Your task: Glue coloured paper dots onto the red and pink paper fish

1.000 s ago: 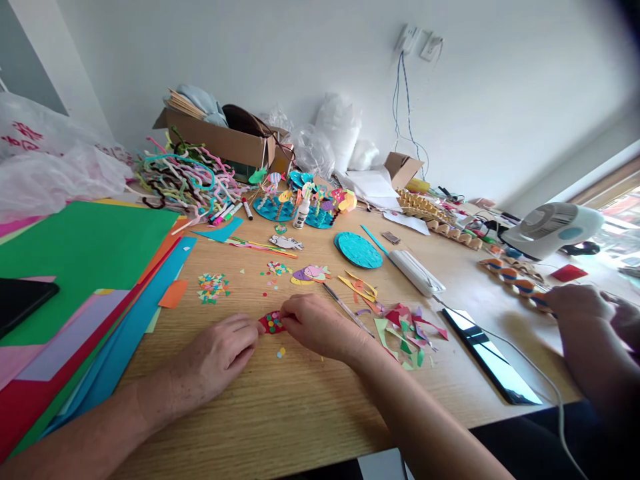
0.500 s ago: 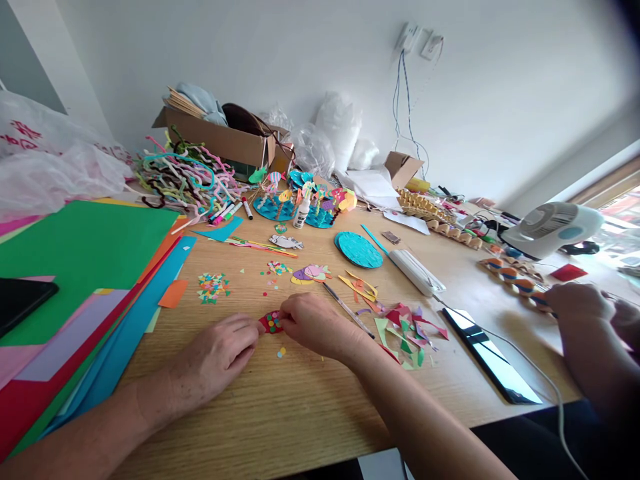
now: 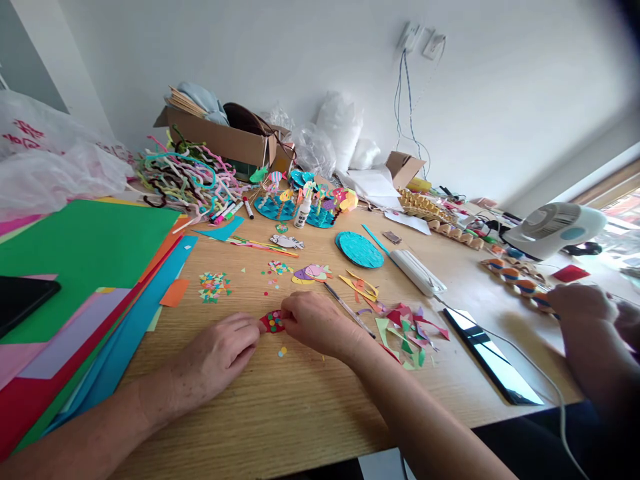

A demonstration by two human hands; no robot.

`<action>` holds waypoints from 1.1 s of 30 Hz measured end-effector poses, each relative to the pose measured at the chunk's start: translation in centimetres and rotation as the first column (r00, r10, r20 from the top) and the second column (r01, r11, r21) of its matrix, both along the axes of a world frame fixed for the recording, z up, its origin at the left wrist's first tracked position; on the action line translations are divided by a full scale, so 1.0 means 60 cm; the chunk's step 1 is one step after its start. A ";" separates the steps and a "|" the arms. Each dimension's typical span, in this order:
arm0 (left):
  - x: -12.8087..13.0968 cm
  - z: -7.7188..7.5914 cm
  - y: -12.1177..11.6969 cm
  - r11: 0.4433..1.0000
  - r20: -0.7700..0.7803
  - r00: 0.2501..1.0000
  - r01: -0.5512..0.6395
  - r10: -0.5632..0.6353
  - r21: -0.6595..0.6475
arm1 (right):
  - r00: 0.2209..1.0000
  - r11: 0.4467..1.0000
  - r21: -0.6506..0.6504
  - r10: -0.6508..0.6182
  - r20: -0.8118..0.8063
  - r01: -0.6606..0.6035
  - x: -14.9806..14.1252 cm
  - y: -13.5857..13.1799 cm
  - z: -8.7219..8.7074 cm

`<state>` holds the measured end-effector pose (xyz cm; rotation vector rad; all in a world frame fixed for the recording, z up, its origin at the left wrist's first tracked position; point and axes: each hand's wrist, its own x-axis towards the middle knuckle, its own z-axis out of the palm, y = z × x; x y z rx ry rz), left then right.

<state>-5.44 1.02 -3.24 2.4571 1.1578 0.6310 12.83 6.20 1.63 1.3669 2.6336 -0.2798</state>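
Note:
A small red paper cutout (image 3: 273,321) covered with coloured paper dots lies flat on the wooden table between my hands. My left hand (image 3: 227,343) rests on the table, its fingers together and their tips on the cutout's left end. Bent over the right end, my right hand (image 3: 313,323) has its fingers closed in a pinch; its fingertips are partly hidden. Two loose paper dots (image 3: 283,351) lie just below the cutout. Above it are a pile of paper dots (image 3: 280,267), a heap of small paper bits (image 3: 214,287) and several paper fish (image 3: 311,273).
Coloured paper sheets (image 3: 100,247) are stacked at the left. Right of my hands lie a pen (image 3: 350,310), paper scraps (image 3: 407,330) and a dark glossy tablet-like device (image 3: 493,357). A glue bottle (image 3: 303,212) stands farther back. Another person's hands (image 3: 583,307) are at the far right.

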 end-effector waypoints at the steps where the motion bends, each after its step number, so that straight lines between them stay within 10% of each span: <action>1: 0.000 -0.001 0.000 1.000 0.000 1.000 0.000 0.000 0.005 | 1.000 1.000 0.007 -0.003 -0.005 0.003 0.002 0.000 -0.001; 33: -0.001 -0.009 0.003 0.999 0.020 1.000 0.013 -0.014 0.042 | 0.968 0.997 -0.069 -0.049 -0.248 0.032 0.013 -0.019 -0.012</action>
